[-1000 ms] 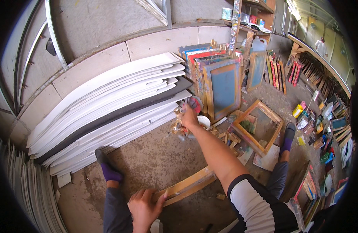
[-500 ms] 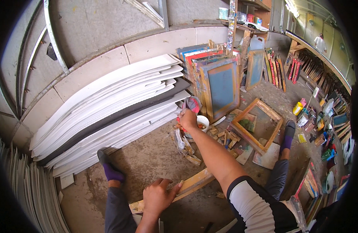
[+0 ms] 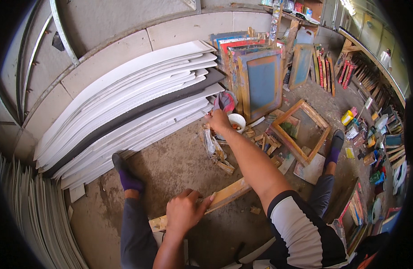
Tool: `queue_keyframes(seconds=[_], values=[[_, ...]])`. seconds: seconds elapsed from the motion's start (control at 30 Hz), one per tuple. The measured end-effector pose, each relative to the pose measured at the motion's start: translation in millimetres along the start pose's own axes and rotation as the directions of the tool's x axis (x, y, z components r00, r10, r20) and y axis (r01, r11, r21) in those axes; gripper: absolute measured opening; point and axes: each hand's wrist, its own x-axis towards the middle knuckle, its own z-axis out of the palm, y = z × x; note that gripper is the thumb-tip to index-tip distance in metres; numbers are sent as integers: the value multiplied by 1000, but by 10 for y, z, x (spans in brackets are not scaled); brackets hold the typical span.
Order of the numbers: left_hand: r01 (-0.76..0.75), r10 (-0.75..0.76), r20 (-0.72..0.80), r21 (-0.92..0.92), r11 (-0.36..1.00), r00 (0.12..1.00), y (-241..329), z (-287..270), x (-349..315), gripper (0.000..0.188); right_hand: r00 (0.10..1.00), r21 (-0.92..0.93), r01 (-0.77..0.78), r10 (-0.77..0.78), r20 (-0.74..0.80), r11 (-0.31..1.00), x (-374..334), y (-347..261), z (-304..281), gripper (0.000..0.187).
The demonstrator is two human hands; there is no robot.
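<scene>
1. Left hand (image 3: 184,213): positioned over the long, flat, light-brown wooden bar (image 3: 229,193); fingers bent over the far edge, thumb laid along the upper face, grasping the bar
2. Wooden bar: located low in front of the body, between the legs; one end lies beside the left hand, and the other runs up and to the right until the right forearm hides it
3. Right hand (image 3: 219,121): extended forward at the end of the stretched arm, just beside the crumpled pink-and-grey bundle (image 3: 226,102); fingertips are hidden, so whether they are clenched or grasping something cannot be told
4. White round plastic bucket (image 3: 239,117): stands on the floor just to the right of the right hand, with small orange-brown pieces inside
5. Short light-brown wood offcuts (image 3: 270,142): heaped on the floor to the right of the bucket
6. Rectangular open wooden frame (image 3: 317,115): lies tilted beyond the offcuts, near the right foot
7. Wood-edged panel with a blue-grey face (image 3: 262,85): leans upright at the front of a row of similar frames, behind the bucket
8. Tall stack of white flat sheets (image 3: 126,98): lies along the wall to the left of the right hand, one black sheet (image 3: 195,88) between its layers
</scene>
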Motion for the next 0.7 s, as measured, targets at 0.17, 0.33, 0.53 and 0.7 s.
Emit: queue_keyframes(seconds=[0.17, 0.33, 0.53, 0.7], values=[[-29, 29, -9, 4, 1000, 1000, -40, 27, -2, 44, 972, 124, -161, 135, 193, 979, 89, -32, 38, 25], [-45, 45, -5, 3, 999, 999, -30, 15, -16, 44, 997, 143, -3, -8, 80, 990, 18, -21, -90, 22], [-3, 3, 32, 22, 1000, 999, -35, -32, -22, 45, 971, -204, 20, 30, 237, 979, -195, -523, -655, 16], [-38, 38, 36, 12, 999, 999, -47, 8, 3, 46, 991, -263, 129, -135, -4, 956, -205, -485, -613, 29]])
